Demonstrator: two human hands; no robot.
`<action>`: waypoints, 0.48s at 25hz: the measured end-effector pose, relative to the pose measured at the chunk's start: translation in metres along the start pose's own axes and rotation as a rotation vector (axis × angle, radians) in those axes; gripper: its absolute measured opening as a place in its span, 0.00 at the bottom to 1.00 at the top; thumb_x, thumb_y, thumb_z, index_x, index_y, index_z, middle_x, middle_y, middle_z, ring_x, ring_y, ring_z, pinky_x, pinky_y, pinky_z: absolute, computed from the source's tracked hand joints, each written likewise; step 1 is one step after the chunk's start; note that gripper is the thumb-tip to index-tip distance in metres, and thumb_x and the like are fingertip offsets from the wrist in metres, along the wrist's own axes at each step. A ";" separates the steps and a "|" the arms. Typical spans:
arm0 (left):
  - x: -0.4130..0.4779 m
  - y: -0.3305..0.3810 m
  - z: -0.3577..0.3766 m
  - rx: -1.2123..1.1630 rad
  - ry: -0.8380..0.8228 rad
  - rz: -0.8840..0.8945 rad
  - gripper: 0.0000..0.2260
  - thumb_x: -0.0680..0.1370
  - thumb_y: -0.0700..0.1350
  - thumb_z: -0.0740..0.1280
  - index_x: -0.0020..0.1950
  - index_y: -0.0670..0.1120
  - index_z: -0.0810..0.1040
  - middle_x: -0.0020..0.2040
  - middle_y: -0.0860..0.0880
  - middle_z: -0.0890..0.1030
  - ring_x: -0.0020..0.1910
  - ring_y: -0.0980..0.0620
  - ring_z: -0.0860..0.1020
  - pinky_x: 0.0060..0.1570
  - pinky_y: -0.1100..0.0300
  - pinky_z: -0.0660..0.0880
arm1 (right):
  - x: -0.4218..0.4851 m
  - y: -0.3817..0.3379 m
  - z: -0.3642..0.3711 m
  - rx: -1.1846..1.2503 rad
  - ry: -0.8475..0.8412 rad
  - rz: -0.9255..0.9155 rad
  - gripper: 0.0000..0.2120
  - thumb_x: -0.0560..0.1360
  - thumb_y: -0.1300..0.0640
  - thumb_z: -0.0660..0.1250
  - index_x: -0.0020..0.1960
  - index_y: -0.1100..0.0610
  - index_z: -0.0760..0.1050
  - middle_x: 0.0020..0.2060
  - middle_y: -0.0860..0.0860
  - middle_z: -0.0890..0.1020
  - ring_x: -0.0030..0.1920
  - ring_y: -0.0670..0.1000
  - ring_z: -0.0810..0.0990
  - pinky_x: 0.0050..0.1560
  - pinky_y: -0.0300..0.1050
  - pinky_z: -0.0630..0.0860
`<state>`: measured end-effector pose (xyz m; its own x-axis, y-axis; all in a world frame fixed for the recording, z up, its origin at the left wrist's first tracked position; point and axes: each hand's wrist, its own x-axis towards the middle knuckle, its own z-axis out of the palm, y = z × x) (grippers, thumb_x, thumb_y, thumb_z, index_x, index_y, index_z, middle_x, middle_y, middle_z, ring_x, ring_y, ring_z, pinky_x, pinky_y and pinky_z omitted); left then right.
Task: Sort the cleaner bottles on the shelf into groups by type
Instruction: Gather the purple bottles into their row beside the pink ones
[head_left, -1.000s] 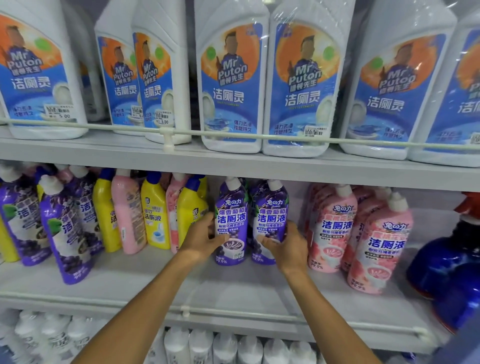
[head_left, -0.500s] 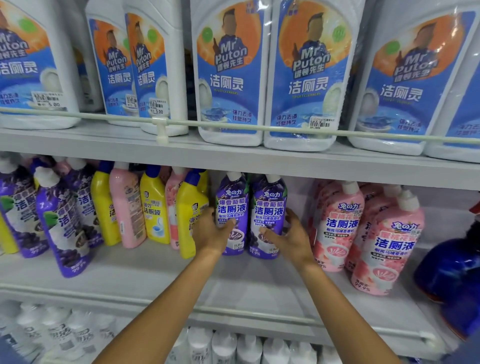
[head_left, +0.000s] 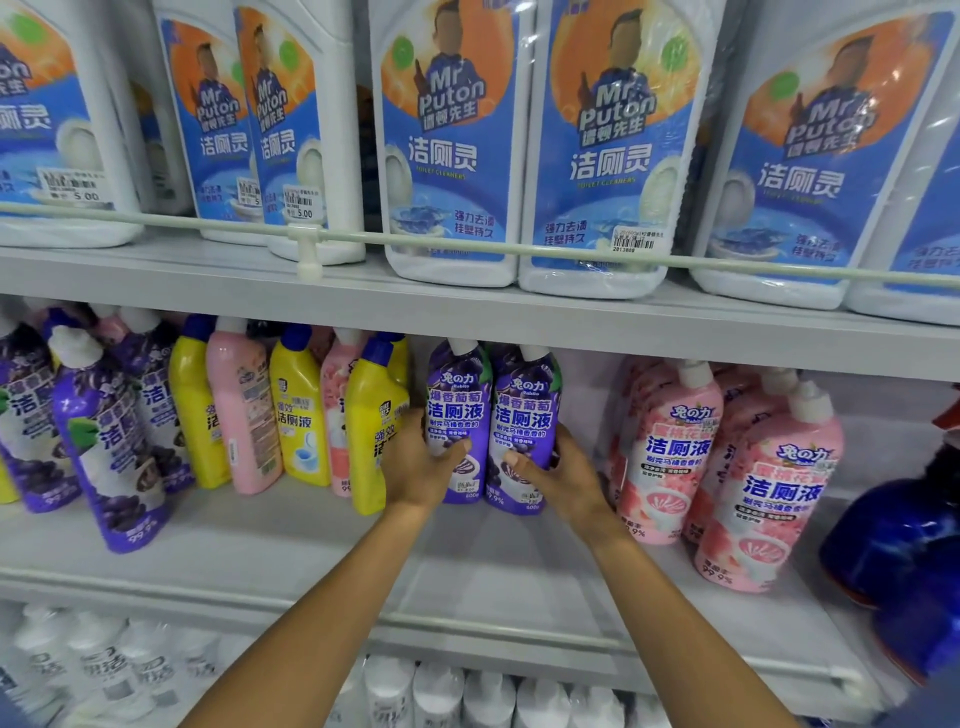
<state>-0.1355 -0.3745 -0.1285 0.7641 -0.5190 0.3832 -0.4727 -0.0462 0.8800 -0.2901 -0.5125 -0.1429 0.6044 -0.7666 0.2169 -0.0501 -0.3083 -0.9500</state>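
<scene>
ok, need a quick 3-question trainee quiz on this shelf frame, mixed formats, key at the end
1. True or false: the left hand grips the left purple bottle and the right hand grips the right purple bottle.
2. What stands just right of that pair? A yellow bottles; B pink bottles; C white bottles.
3. Fill in: the Mr Puton bottles stand on the ___ shelf.
Key: 1 true; 2 B; 3 upper.
</scene>
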 end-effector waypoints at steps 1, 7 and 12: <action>-0.001 0.000 0.000 -0.002 0.001 0.001 0.23 0.67 0.60 0.77 0.57 0.52 0.76 0.53 0.51 0.86 0.50 0.51 0.85 0.49 0.45 0.83 | -0.001 0.001 0.000 -0.006 0.007 -0.011 0.31 0.71 0.53 0.81 0.70 0.52 0.73 0.58 0.46 0.86 0.56 0.48 0.86 0.55 0.50 0.85; -0.002 0.001 0.003 0.096 0.080 0.025 0.25 0.68 0.56 0.79 0.59 0.47 0.75 0.53 0.50 0.85 0.50 0.49 0.84 0.46 0.53 0.81 | -0.005 -0.001 0.014 -0.029 0.129 -0.091 0.29 0.73 0.56 0.79 0.71 0.51 0.72 0.59 0.45 0.85 0.55 0.42 0.85 0.54 0.41 0.83; 0.000 -0.005 0.004 0.095 0.115 0.052 0.27 0.68 0.59 0.75 0.61 0.47 0.76 0.54 0.49 0.86 0.50 0.48 0.84 0.46 0.53 0.79 | 0.005 -0.002 0.025 0.021 0.077 -0.058 0.34 0.74 0.60 0.78 0.75 0.49 0.66 0.61 0.48 0.83 0.59 0.46 0.84 0.60 0.49 0.83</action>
<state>-0.1343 -0.3779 -0.1341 0.7806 -0.4214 0.4617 -0.5478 -0.1053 0.8300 -0.2670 -0.5022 -0.1457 0.5430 -0.7888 0.2880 0.0004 -0.3427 -0.9394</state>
